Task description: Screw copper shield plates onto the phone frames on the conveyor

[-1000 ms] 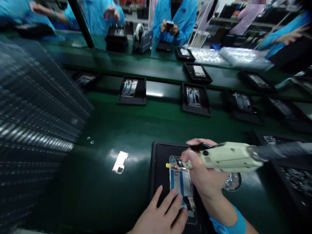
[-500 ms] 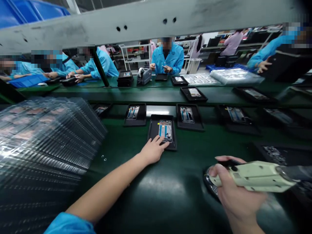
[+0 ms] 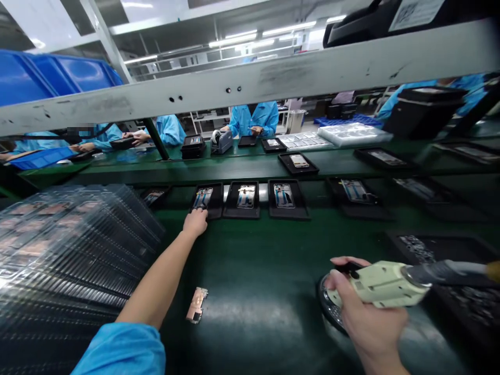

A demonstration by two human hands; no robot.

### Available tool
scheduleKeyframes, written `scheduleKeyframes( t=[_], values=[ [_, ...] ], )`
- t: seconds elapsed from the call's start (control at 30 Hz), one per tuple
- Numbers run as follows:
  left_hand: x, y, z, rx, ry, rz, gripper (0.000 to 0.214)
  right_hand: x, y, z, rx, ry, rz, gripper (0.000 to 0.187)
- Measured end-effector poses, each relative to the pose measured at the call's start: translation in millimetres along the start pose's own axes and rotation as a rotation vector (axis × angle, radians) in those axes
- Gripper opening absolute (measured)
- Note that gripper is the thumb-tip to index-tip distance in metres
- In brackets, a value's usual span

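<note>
My left hand [image 3: 195, 221] reaches far forward, arm stretched out. Its bent fingers rest together on the near edge of a black tray [image 3: 216, 202] that holds a phone frame [image 3: 202, 198]. Low on the right, my right hand [image 3: 365, 315] is closed round a cream electric screwdriver [image 3: 386, 284]. The tool's tip end hangs over a round dish of screws [image 3: 327, 307]. A small metal plate [image 3: 197, 304] lies on the green belt between my arms.
Two more black trays [image 3: 242, 211] [image 3: 288, 212] with phone frames sit in the same row. A tall stack of clear plastic trays [image 3: 70, 245] fills the left. A dark screw tray [image 3: 441, 247] lies right. A grey shelf beam [image 3: 250, 83] crosses overhead. Workers in blue sit opposite.
My left hand slid the tray with the phone frame away into the far row, then shifted left to the neighbouring tray. My right hand drew the screwdriver back over the dish. The view tilted up.
</note>
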State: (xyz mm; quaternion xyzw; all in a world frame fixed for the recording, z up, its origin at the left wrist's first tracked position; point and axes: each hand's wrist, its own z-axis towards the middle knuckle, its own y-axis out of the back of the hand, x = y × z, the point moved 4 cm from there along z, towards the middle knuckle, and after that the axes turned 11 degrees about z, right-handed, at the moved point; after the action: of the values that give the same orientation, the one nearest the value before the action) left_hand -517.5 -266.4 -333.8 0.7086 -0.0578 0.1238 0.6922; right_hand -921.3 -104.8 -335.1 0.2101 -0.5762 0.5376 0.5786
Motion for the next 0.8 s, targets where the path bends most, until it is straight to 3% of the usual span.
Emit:
scheduleKeyframes(
  t=[0.13, 0.3, 0.47, 0.53, 0.6, 0.63, 0.7, 0.8],
  values=[
    [-0.6, 17.1, -25.2, -0.078, -0.064, -0.053, 0.018, 1.5, 6.1, 0.2, -0.024, 0.055, -0.065, 0.039],
    [-26.6, 40.6, -107.7, -0.199, -0.091, -0.124, 0.021, -0.5, 18.3, -0.4, -0.021, 0.075, -0.307, 0.042],
    [-92.1, 38.1, -217.2, -0.269, -0.333, -0.232, 0.021, -9.4, 36.7, -20.5, -0.065, 0.055, -0.316, 0.068],
    [-123.7, 24.3, -261.4, -0.389, -0.450, -0.330, 0.019, -5.5, 41.5, -41.0, -0.097, 0.179, -0.287, 0.079],
    [-156.8, -0.1, -302.3, -0.494, -0.572, -0.371, 0.010, -0.2, 42.4, -66.7, -0.070, 0.319, -0.352, 0.075],
    [-172.4, -14.7, -320.2, -0.527, -0.625, -0.367, 0.010, 1.1, 41.1, -79.8, -0.010, 0.372, -0.429, 0.068],
    [-193.1, -43.6, -343.3, -0.462, -0.624, -0.383, 0.019, -2.4, 35.9, -103.0, 0.231, 0.418, -0.628, 0.048],
    [-182.7, -55.8, -350.5, -0.389, -0.599, -0.565, 0.024, -16.2, 33.4, -129.2, 0.646, 0.478, -0.862, 0.039]
  ],
)
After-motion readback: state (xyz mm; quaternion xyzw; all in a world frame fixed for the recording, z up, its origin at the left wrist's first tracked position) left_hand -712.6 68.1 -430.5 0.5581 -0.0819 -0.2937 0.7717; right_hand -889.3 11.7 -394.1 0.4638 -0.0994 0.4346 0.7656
